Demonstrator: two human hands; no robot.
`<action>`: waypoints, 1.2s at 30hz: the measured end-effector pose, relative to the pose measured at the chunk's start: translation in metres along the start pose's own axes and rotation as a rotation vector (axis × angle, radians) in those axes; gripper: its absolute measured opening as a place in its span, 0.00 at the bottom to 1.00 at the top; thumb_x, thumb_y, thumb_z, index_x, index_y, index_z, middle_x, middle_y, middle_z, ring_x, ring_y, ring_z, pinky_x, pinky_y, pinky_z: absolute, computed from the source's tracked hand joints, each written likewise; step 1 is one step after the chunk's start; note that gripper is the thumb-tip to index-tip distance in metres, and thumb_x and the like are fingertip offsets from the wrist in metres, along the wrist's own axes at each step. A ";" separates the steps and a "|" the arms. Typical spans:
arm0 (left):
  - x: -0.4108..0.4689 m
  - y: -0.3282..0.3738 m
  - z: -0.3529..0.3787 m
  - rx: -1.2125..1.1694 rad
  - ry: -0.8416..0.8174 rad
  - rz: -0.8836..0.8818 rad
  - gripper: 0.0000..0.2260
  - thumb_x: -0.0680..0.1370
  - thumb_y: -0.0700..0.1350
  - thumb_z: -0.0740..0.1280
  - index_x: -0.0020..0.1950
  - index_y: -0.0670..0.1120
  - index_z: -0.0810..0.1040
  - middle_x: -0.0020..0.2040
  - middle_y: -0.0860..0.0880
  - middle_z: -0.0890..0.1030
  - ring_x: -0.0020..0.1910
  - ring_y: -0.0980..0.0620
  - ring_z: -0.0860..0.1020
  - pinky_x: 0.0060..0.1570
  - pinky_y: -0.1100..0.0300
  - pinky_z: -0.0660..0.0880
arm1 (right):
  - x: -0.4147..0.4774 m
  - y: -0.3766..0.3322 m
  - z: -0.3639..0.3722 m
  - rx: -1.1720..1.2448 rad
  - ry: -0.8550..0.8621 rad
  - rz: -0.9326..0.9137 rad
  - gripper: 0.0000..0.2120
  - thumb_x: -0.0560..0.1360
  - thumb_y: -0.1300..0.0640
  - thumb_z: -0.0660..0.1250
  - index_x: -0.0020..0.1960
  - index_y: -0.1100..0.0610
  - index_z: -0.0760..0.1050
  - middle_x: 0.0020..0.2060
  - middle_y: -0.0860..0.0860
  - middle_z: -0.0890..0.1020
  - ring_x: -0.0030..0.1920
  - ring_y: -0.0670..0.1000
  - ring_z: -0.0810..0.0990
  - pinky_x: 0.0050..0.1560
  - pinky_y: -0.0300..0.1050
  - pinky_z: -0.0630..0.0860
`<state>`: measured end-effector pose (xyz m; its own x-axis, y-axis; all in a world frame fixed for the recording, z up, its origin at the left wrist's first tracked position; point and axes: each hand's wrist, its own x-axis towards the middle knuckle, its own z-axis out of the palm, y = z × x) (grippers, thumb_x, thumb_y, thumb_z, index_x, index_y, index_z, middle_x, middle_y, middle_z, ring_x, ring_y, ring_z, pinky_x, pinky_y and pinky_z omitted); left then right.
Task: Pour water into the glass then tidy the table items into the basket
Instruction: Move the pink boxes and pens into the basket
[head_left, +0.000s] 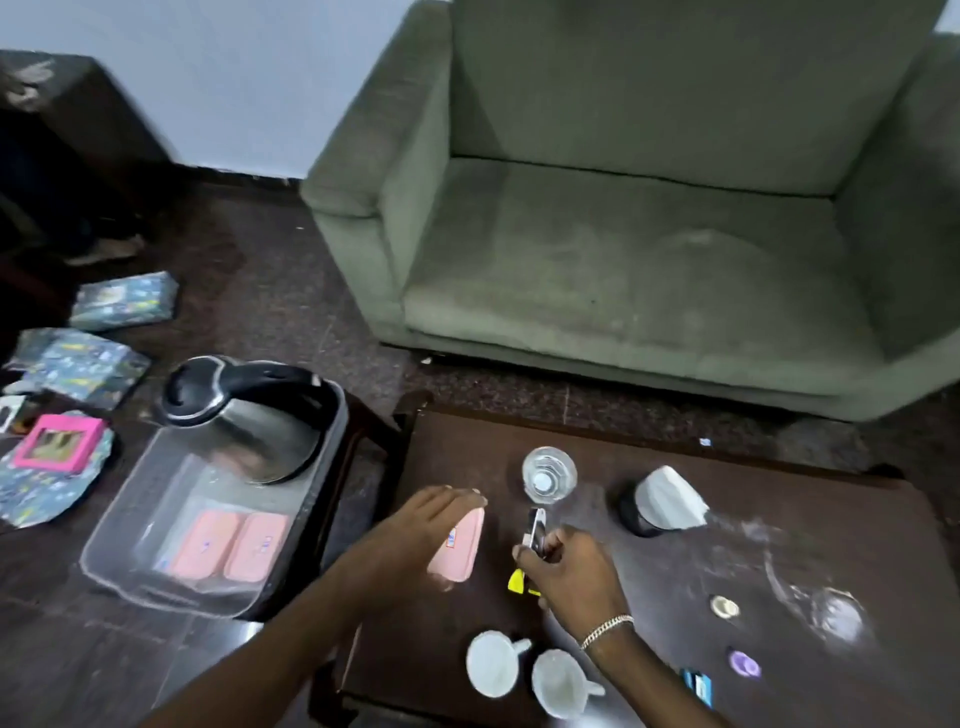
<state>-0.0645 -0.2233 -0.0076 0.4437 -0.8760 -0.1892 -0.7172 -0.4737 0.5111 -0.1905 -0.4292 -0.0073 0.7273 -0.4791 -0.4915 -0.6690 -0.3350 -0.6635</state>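
A clear glass (549, 474) with water stands upright on the dark table (779, 519). My left hand (415, 540) grips a pink packet (460, 545) just above the table's left part. My right hand (571, 571) is closed on a small black and silver object (536, 527) beside the glass; something yellow (518, 581) shows under that hand. To the left, a clear plastic basket (119, 519) holds a steel kettle (249, 415) with a black lid and two pink packets (228, 545).
Two white cups (493, 664) (561, 683) stand at the table's near edge. A black and white container (660, 501), an overturned glass (826, 608), a purple ring (744, 664), a gold cap (724, 606) and a blue item (698, 685) lie to the right. A green armchair (649, 234) stands behind. Patterned parcels (78, 364) lie on the floor.
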 end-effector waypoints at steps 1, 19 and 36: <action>-0.016 -0.012 -0.015 -0.009 0.022 -0.037 0.47 0.66 0.50 0.78 0.80 0.56 0.58 0.79 0.58 0.62 0.77 0.59 0.59 0.75 0.69 0.54 | 0.001 -0.017 0.011 0.016 -0.032 -0.026 0.18 0.68 0.44 0.73 0.32 0.56 0.72 0.23 0.51 0.81 0.23 0.47 0.80 0.34 0.49 0.80; -0.234 -0.213 -0.125 0.186 -0.118 -0.513 0.48 0.66 0.41 0.79 0.81 0.50 0.59 0.78 0.50 0.66 0.73 0.46 0.72 0.69 0.52 0.72 | -0.023 -0.216 0.256 -0.225 -0.332 -0.393 0.18 0.70 0.52 0.70 0.55 0.59 0.72 0.53 0.61 0.83 0.54 0.63 0.81 0.50 0.51 0.77; -0.215 -0.261 -0.089 0.431 -0.350 -0.518 0.43 0.70 0.48 0.78 0.81 0.54 0.60 0.77 0.52 0.66 0.70 0.48 0.71 0.68 0.58 0.69 | -0.008 -0.214 0.303 -0.529 -0.345 -0.507 0.19 0.73 0.63 0.71 0.59 0.62 0.67 0.55 0.61 0.83 0.56 0.65 0.82 0.51 0.55 0.78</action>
<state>0.0750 0.0969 -0.0253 0.6358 -0.4758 -0.6078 -0.6421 -0.7630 -0.0743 -0.0064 -0.1081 -0.0318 0.9101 0.0827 -0.4060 -0.1661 -0.8249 -0.5403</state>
